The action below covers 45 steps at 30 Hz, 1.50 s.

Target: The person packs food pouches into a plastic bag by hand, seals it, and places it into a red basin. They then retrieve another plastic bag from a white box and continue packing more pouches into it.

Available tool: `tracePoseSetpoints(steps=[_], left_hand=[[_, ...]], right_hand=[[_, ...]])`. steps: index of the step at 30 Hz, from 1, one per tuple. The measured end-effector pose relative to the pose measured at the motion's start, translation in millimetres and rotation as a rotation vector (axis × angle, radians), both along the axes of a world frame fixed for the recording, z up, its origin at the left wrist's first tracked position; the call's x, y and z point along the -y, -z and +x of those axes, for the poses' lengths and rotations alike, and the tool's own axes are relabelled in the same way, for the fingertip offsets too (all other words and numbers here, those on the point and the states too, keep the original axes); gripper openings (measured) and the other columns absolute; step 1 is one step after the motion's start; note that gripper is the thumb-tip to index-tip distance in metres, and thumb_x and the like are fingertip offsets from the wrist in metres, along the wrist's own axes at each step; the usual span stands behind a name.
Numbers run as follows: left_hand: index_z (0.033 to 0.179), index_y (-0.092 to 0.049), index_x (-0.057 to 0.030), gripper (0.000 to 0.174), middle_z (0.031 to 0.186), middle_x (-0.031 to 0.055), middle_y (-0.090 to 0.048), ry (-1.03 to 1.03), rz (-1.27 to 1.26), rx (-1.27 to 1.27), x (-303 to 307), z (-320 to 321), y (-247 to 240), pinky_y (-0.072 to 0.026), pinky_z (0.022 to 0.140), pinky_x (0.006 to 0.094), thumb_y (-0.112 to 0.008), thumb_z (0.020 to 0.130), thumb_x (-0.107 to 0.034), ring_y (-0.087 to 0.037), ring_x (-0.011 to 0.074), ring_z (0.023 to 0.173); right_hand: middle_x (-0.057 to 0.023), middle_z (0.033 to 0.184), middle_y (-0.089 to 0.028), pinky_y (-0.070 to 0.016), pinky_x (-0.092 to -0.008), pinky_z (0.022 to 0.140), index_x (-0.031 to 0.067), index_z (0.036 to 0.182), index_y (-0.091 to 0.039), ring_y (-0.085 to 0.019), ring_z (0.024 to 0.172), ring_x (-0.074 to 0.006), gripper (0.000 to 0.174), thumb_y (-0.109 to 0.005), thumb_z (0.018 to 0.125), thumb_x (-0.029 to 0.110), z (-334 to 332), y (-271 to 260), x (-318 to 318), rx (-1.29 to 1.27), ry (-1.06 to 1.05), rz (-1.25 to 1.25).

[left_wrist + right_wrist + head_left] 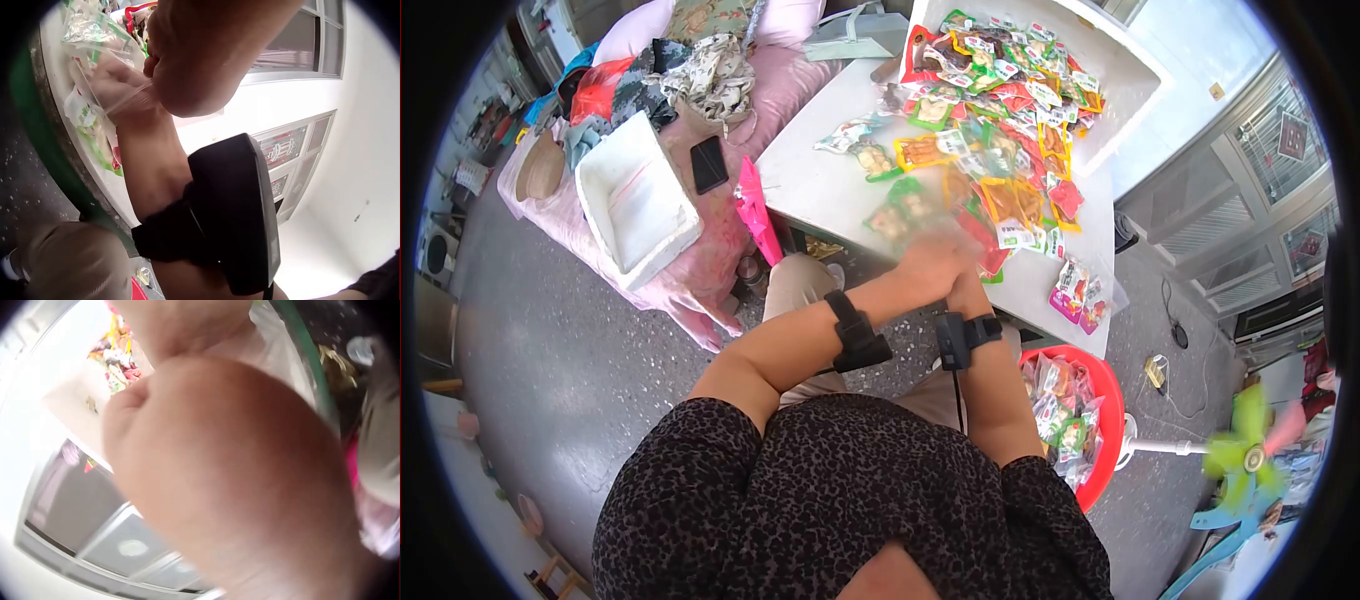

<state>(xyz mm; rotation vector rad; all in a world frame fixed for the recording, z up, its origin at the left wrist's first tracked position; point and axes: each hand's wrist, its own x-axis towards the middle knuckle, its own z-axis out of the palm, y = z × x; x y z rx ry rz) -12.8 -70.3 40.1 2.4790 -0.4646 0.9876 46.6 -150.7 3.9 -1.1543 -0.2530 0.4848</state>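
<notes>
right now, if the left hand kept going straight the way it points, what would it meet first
The left hand lies against the right hand, which grips a clear bag. Beyond it, the line runs onto the table and probably meets the yellow and red snack packets first; blur leaves depth unclear.

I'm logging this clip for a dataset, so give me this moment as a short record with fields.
Hands: left hand and right hand meet at the near edge of the table
Held: right hand grips a clear bag of packets; left hand's grip unclear
Table: white, strewn with snack packets
Floor: red basin holding more packets
</notes>
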Motion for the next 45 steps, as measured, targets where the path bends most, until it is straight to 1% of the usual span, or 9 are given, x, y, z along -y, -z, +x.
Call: tracePoseSetpoints(steps=[3, 5, 8, 10, 16, 25, 31, 39, 45], left_hand=[[0.086, -0.055, -0.0106, 0.020, 0.073, 0.0107, -0.054, -0.080, 0.013, -0.140, -1, 1, 1, -0.0438, 0.059, 0.0367, -0.045, 0.070, -0.016, -0.055, 0.0273, 0.069], [0.086, -0.055, -0.0098, 0.021, 0.073, 0.0116, -0.054, -0.093, -0.043, -0.205, -4, 6, 4, -0.0438, 0.060, 0.0368, -0.044, 0.071, -0.017, -0.054, 0.0282, 0.071], [0.084, -0.055, -0.0083, 0.020, 0.074, 0.0129, -0.054, -0.166, -0.042, -0.419, -7, 16, 14, -0.0432, 0.060, 0.0377, -0.042, 0.071, -0.018, -0.054, 0.0297, 0.071], [0.082, -0.054, -0.0078, 0.019, 0.073, 0.0132, -0.054, -0.170, 0.019, -0.512, -8, 14, 11, -0.0426, 0.059, 0.0384, -0.043, 0.071, -0.018, -0.053, 0.0299, 0.070], [0.078, -0.053, -0.0084, 0.016, 0.069, 0.0100, -0.048, -0.014, 0.135, -0.283, -5, -8, 27, -0.0400, 0.054, 0.0379, -0.052, 0.066, -0.018, -0.050, 0.0273, 0.064], [0.089, -0.051, -0.0074, 0.039, 0.092, 0.0094, -0.046, 0.103, 0.161, -0.026, -2, -45, 25, -0.0361, 0.067, 0.0350, -0.063, 0.054, -0.019, -0.046, 0.0258, 0.083], [0.084, -0.053, -0.0076, 0.026, 0.080, 0.0083, -0.049, 0.030, 0.126, 0.000, -11, -38, 39, -0.0367, 0.062, 0.0358, -0.055, 0.058, -0.012, -0.048, 0.0253, 0.077], [0.074, -0.051, -0.0036, 0.010, 0.076, 0.0108, -0.049, 0.091, 0.011, 0.072, -63, -18, -17, -0.0380, 0.065, 0.0337, -0.054, 0.064, -0.003, -0.047, 0.0277, 0.073], [0.078, -0.050, -0.0028, 0.005, 0.076, 0.0028, -0.053, 0.147, -0.850, -0.456, -96, 2, -55, -0.0384, 0.065, 0.0228, -0.047, 0.079, -0.006, -0.049, 0.0107, 0.071]], right_hand=[[-0.0110, 0.097, -0.052, -0.0444, -0.0320, 0.073, 0.0038, 0.102, -0.046, -0.052, 0.087, -0.0194, 0.024, -0.037, 0.081, 0.011, 9, 10, 2, 0.798, -0.039, -0.246], [-0.0115, 0.096, -0.052, -0.0445, -0.0323, 0.073, 0.0038, 0.103, -0.045, -0.053, 0.086, -0.0200, 0.024, -0.036, 0.081, 0.010, 13, 12, 4, 0.896, -0.054, -0.283], [-0.0112, 0.099, -0.051, -0.0444, -0.0311, 0.073, 0.0028, 0.105, -0.044, -0.053, 0.087, -0.0191, 0.027, -0.039, 0.080, 0.011, 15, 9, 4, 0.424, -0.188, -0.077], [-0.0092, 0.101, -0.050, -0.0451, -0.0288, 0.071, 0.0020, 0.105, -0.045, -0.053, 0.086, -0.0162, 0.030, -0.047, 0.078, 0.014, 20, 13, 3, -0.355, -0.292, 0.274], [-0.0088, 0.088, -0.053, -0.0458, -0.0299, 0.065, 0.0028, 0.092, -0.047, -0.054, 0.075, -0.0161, 0.019, -0.048, 0.075, 0.010, -7, 7, 55, -0.399, -0.227, -0.005], [-0.0085, 0.080, -0.053, -0.0396, -0.0225, 0.050, 0.0005, 0.101, -0.043, -0.051, 0.061, -0.0120, 0.030, -0.051, 0.073, 0.009, -6, 10, 98, 0.244, 0.375, -0.552], [-0.0072, 0.094, -0.050, -0.0387, -0.0218, 0.055, 0.0052, 0.113, -0.038, -0.050, 0.072, -0.0119, 0.045, -0.049, 0.068, 0.007, 15, -3, 89, 0.276, 0.098, -0.618], [-0.0110, 0.093, -0.053, -0.0407, -0.0264, 0.068, 0.0018, 0.102, -0.047, -0.051, 0.079, -0.0165, 0.036, -0.052, 0.067, 0.005, 66, 15, 63, 1.070, -0.041, -0.591], [-0.0081, 0.074, -0.055, -0.0400, -0.0258, 0.061, 0.0013, 0.079, -0.053, -0.051, 0.068, -0.0147, 0.013, -0.056, 0.070, 0.011, 27, -84, 41, 0.804, -0.036, -0.668]])
